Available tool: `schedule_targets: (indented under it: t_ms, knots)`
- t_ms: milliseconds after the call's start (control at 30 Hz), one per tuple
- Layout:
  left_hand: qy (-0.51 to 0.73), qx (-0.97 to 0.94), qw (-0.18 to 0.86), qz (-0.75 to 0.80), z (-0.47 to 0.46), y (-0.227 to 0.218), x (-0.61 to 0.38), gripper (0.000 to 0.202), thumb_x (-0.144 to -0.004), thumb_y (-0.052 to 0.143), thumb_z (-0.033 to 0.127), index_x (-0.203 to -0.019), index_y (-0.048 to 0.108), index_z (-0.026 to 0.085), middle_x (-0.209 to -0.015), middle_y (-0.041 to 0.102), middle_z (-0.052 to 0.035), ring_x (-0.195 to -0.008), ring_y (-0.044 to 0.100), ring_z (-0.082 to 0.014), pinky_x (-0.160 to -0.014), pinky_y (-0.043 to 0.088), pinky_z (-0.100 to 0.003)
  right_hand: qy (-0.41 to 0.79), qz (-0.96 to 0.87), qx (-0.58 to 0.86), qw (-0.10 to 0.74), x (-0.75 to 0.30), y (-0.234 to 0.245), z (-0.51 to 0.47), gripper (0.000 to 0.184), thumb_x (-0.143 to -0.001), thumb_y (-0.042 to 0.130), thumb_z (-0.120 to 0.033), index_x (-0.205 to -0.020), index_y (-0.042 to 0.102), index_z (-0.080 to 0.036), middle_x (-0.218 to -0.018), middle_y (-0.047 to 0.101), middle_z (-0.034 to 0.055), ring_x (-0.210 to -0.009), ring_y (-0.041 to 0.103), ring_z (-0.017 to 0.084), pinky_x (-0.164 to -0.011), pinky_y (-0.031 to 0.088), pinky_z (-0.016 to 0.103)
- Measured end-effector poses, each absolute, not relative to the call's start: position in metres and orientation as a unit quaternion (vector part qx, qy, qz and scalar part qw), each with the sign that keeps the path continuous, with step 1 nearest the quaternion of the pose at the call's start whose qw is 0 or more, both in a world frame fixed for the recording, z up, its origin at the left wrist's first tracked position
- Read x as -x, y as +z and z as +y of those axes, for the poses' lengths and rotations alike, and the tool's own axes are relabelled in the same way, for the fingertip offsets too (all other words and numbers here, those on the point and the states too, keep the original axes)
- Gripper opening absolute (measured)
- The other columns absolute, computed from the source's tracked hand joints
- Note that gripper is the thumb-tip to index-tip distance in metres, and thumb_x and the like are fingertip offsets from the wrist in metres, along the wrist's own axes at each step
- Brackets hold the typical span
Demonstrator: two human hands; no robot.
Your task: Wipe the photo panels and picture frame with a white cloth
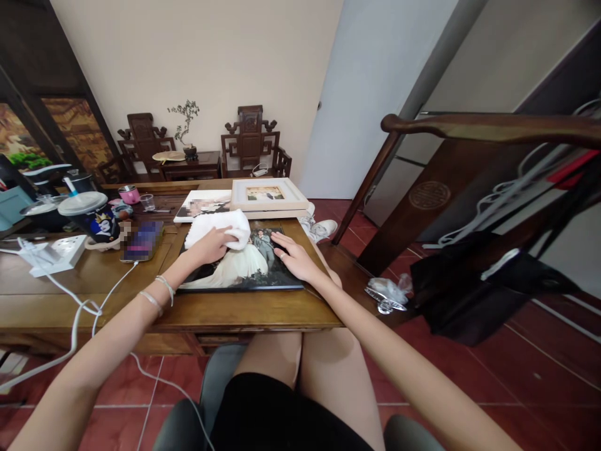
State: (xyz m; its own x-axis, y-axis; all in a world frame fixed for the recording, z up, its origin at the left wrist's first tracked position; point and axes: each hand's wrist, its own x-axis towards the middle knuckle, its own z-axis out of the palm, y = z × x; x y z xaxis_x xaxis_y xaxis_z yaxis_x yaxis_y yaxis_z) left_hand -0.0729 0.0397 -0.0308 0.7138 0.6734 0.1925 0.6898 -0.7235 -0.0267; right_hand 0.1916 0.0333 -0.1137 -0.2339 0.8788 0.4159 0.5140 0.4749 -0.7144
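A large glossy wedding photo print [244,269] lies flat on the wooden table [263,310] in front of me. My left hand [212,245] is closed on a folded white cloth [216,227] that rests on the print's upper left part. My right hand [293,255] lies flat on the print's right edge, fingers stretched out, a ring on one finger. Behind the print stand a white framed photo [267,195] and another flat print [203,205].
On the left of the table are a phone [142,240] with a white cable, a white power strip [54,254], a dark lidded cup [96,219], a pink cup and a small glass. A dark wooden chair [451,207] with black bags stands to my right. Carved chairs line the far wall.
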Motion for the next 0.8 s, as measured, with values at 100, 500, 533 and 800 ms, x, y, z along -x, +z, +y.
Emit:
schedule_targets:
  t_ms: [100, 500, 533, 800]
  knots:
    - [-0.071, 0.921, 0.024, -0.382, 0.013, -0.032, 0.082, 0.048, -0.077, 0.038, -0.003, -0.111, 0.067, 0.017, -0.142, 0.053, -0.0087, -0.137, 0.041, -0.0241, -0.112, 0.034, -0.048, 0.223, -0.751, 0.467, 0.410, -0.191, -0.114, 0.034, 0.045, -0.088, 0.050, -0.026, -0.132, 0.060, -0.022, -0.145, 0.051, 0.0067, -0.139, 0.040, 0.023, -0.120, 0.025, 0.047]
    - [-0.013, 0.939, -0.027, -0.342, -0.095, -0.026, 0.088, 0.053, -0.071, 0.042, -0.006, -0.106, 0.070, 0.021, -0.151, 0.040, -0.0044, -0.144, 0.029, -0.0239, -0.118, 0.022, -0.056, 0.216, -0.754, 0.463, 0.414, -0.190, -0.119, 0.040, 0.044, -0.087, 0.051, -0.025, -0.131, 0.060, -0.025, -0.143, 0.053, 0.0053, -0.138, 0.042, 0.023, -0.119, 0.026, 0.049]
    - [-0.013, 0.940, -0.029, -0.340, -0.090, -0.024, 0.087, 0.054, -0.072, 0.042, -0.006, -0.108, 0.070, 0.021, -0.151, 0.041, -0.0045, -0.144, 0.030, -0.0237, -0.118, 0.023, -0.055, 0.213, -0.754, 0.465, 0.411, -0.190, -0.119, 0.040, 0.044, -0.088, 0.051, -0.025, -0.131, 0.060, -0.024, -0.143, 0.053, 0.0055, -0.138, 0.042, 0.024, -0.119, 0.026, 0.049]
    - [-0.045, 0.912, -0.049, -0.404, 0.002, -0.026, 0.085, 0.055, -0.073, 0.036, -0.002, -0.112, 0.066, 0.023, -0.141, 0.054, -0.0044, -0.139, 0.039, -0.0257, -0.110, 0.025, -0.063, 0.218, -0.755, 0.468, 0.404, -0.191, -0.118, 0.038, 0.044, -0.089, 0.051, -0.027, -0.132, 0.060, -0.022, -0.145, 0.050, 0.0077, -0.139, 0.041, 0.024, -0.119, 0.026, 0.049]
